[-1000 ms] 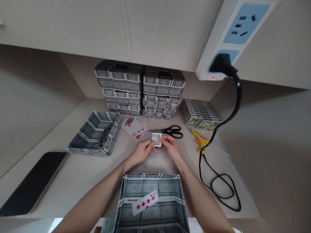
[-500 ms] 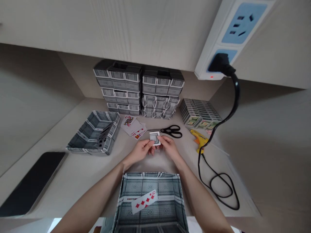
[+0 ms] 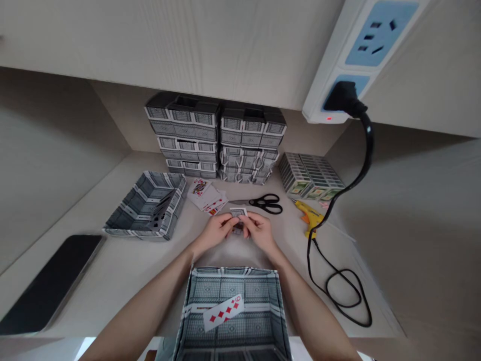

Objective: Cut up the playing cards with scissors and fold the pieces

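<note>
A patterned playing card point(image 3: 238, 212) is pinched between my two hands at the middle of the desk. My left hand point(image 3: 218, 229) grips its left side, and my right hand point(image 3: 259, 229) its right side; the fingers partly cover it. Just beyond lie black-handled scissors point(image 3: 266, 203), with loose face-up cards point(image 3: 206, 195) to their left. Nearest me, between my forearms, stands an open box made of cards point(image 3: 220, 289), with a strip of a red diamond card point(image 3: 224, 313) inside.
Card-built boxes point(image 3: 188, 125) are stacked at the back. An open card tray point(image 3: 139, 200) and a black phone-like slab point(image 3: 48, 281) lie left. Card packs point(image 3: 310, 173), a yellow glue gun point(image 3: 308, 218) and its looping cable are right. A power strip point(image 3: 340, 70) hangs above.
The card between my hands has tilted, and less of its face shows. My right fingers have shifted over its lower part.
</note>
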The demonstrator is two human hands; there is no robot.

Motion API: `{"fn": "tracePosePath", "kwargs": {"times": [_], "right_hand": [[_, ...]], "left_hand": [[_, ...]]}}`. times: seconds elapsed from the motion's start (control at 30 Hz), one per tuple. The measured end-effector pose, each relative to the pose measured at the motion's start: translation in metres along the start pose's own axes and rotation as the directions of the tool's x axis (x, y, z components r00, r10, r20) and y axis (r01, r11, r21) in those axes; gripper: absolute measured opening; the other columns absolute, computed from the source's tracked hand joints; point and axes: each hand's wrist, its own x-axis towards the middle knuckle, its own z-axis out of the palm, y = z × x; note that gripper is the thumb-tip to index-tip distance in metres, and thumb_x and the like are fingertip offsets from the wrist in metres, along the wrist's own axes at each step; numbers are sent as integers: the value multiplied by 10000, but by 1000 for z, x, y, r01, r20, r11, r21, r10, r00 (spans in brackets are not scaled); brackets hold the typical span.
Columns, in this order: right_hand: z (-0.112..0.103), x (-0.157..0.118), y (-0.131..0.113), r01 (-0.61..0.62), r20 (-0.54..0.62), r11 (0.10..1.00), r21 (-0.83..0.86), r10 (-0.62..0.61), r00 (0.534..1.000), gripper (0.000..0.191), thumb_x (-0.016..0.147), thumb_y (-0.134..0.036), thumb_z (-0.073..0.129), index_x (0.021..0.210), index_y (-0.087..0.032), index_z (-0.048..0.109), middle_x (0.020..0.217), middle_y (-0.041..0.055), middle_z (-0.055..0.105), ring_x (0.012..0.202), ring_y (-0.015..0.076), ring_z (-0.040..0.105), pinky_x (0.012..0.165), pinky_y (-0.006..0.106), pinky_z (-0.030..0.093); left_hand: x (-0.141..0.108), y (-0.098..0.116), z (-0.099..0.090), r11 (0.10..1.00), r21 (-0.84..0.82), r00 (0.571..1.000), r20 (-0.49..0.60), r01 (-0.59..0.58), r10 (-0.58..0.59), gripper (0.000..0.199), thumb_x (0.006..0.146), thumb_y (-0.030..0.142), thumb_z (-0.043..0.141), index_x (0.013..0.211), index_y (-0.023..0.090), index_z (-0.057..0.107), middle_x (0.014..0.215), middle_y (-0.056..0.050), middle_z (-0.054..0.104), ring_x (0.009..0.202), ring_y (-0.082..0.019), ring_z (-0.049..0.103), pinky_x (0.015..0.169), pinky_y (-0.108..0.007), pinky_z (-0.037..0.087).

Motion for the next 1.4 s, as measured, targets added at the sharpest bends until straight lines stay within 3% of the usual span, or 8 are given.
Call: {"fn": "tracePosePath", "kwargs": {"times": [0.17, 0.37, 0.5, 0.63, 0.73, 0.83, 1.07, 1.4], "right_hand": [[-6, 3, 5, 90, -39, 996, 24, -89, 995, 172, 703, -295, 610, 841, -274, 710, 693, 7, 646, 584, 144, 549, 606, 292, 446], [-8, 1, 0, 85, 18, 995, 42, -86, 996, 205, 707, -280, 599, 888, -269, 696, 861, 28, 649, 762, 171, 574, 714, 308, 446], [-6, 1, -3, -30, 102, 968, 250, 4, 995, 485, 667, -330, 657, 1138, -291, 549, 788, -1, 649, 655, 154, 588, 664, 316, 475], [-6, 6, 3, -85, 14, 975, 207, 84, 996, 266, 687, -432, 625, 822, -204, 652, 614, 2, 614, 543, 143, 564, 571, 287, 473], [-7, 8, 4, -68, -27, 993, 96, 71, 997, 284, 689, -464, 612, 647, -184, 624, 543, -4, 580, 500, 128, 522, 521, 256, 445], [-9, 7, 1, -47, -18, 998, 43, 48, 999, 291, 691, -464, 609, 628, -180, 606, 538, -13, 566, 494, 118, 500, 500, 236, 420], [-5, 4, -4, -50, 54, 999, -1, 50, 997, 267, 715, -429, 582, 637, -177, 619, 546, -18, 567, 504, 117, 508, 508, 232, 421], [-5, 6, 5, -96, -16, 995, 7, 97, 995, 223, 631, -386, 650, 616, -167, 614, 517, -26, 567, 474, 105, 487, 483, 221, 397]], "left_hand": [[4, 2, -2, 958, -278, 997, -30, 65, -77, 436, 789, 475, 434, 1030, 132, 555, 576, 4, 559, 471, -102, 488, 435, -212, 354], [3, 6, -3, 963, -233, 989, -37, 133, -146, 312, 713, 447, 562, 660, 141, 534, 485, 38, 502, 418, -77, 436, 413, -194, 332], [4, 6, -4, 971, -223, 982, -145, 88, -122, 297, 718, 431, 556, 639, 150, 505, 479, 44, 503, 432, -79, 452, 443, -196, 355], [3, 8, -4, 973, -221, 985, -140, 64, -97, 279, 725, 413, 554, 645, 152, 497, 496, 44, 511, 455, -82, 468, 475, -200, 380], [0, 9, -4, 974, -220, 995, -69, 60, -77, 285, 726, 407, 557, 622, 153, 480, 515, 45, 509, 474, -82, 474, 492, -203, 391], [0, 7, -4, 981, -187, 998, -24, 49, -55, 307, 734, 419, 543, 599, 152, 471, 518, 46, 480, 481, -83, 454, 482, -201, 372], [2, -1, -8, 994, -100, 997, -69, -47, 40, 337, 789, 438, 458, 615, 150, 467, 549, 41, 406, 528, -83, 386, 475, -191, 320], [2, 6, -9, 984, -166, 998, 34, 58, -53, 296, 730, 431, 537, 666, 142, 535, 548, 46, 457, 502, -78, 424, 454, -181, 345]]}}
